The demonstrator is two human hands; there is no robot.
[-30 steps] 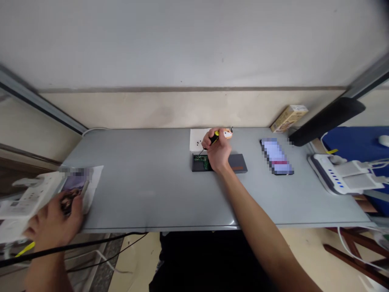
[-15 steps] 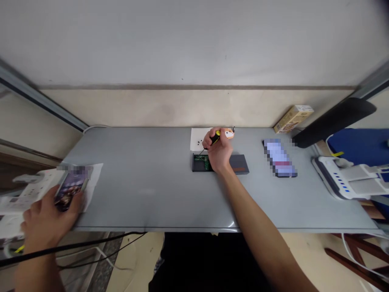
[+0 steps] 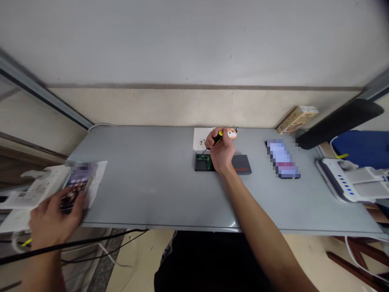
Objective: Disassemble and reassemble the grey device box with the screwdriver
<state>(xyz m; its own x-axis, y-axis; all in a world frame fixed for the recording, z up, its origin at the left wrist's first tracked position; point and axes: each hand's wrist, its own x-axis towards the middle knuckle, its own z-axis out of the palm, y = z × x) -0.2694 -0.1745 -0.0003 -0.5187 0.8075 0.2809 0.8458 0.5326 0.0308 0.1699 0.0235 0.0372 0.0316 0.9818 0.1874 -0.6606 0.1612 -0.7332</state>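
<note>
In my right hand (image 3: 222, 150) is a screwdriver (image 3: 217, 138) with a black and yellow handle. Its thin shaft slants down left to the green circuit board (image 3: 208, 161) inside a dark grey case (image 3: 203, 164); whether the tip sits in a screw is too small to tell. My wrist covers part of the case and the grey, lettered piece (image 3: 242, 164) on the right. At the left table edge, my left hand (image 3: 57, 215) has its thumb and fingers closed about the lower end of a smartphone (image 3: 79, 178) with a lit screen, lying over white paper (image 3: 97, 182).
Small dark screws (image 3: 203, 142) lie on white paper (image 3: 198, 134) behind the case. An orange and white animal-faced item (image 3: 232, 134) is beside my right hand. Rightward are a pixelated phone (image 3: 282, 159), a small box (image 3: 298, 120), a black column (image 3: 340, 123) and a white charger (image 3: 340, 182).
The view has shifted slightly, so everything appears a little further right. My left fingers now reach further over the phone's screen. The right hand and screwdriver keep nearly the same pose at the board.
</note>
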